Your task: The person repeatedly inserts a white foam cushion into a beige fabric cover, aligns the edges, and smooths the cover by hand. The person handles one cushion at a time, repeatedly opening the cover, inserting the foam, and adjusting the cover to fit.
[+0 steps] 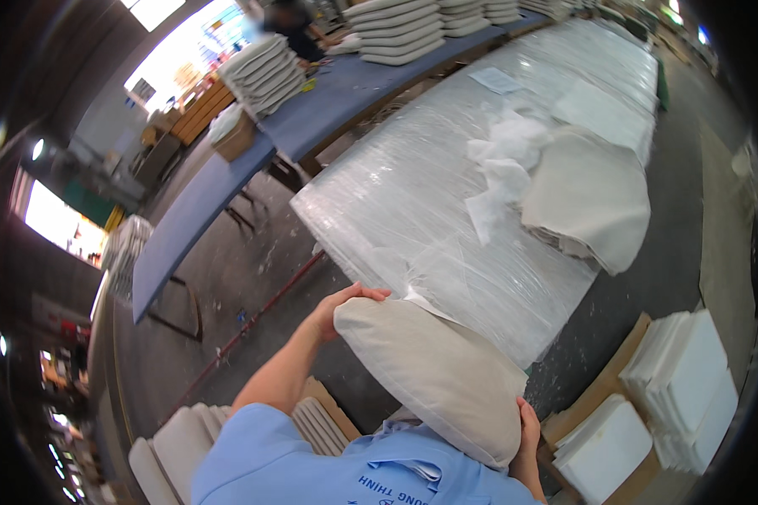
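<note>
Two bare hands hold one plump beige cushion [434, 374] at the near end of the wrapped table [379, 219], between that end and the person's blue shirt [312, 463]; whether it touches the plastic cannot be told. The left hand [341, 307] grips the cushion's corner on the side toward the table, fingers laid over the edge. The right hand [528, 429] rests against the opposite end, lower down and off the table's near right corner; it is partly hidden, so how tightly it is closed cannot be told. A white flap shows along the cushion's edge facing the table. On top of the table, toward its right side, lies a pile of beige cloth [589, 194], with white stuffing [501, 172] just to its left and a sheet of paper [495, 80] farther along. Left of the table stand a low blue bench [202, 227] and a blue worktable [345, 101] bearing stacks of cushions [396, 32]; a co-worker [290, 25] is beyond that worktable. Right of the table's near end, white pads [678, 370] are stacked by cardboard. Left of that end, near the shirt, more pale pads [177, 450] stand in a row.
</note>
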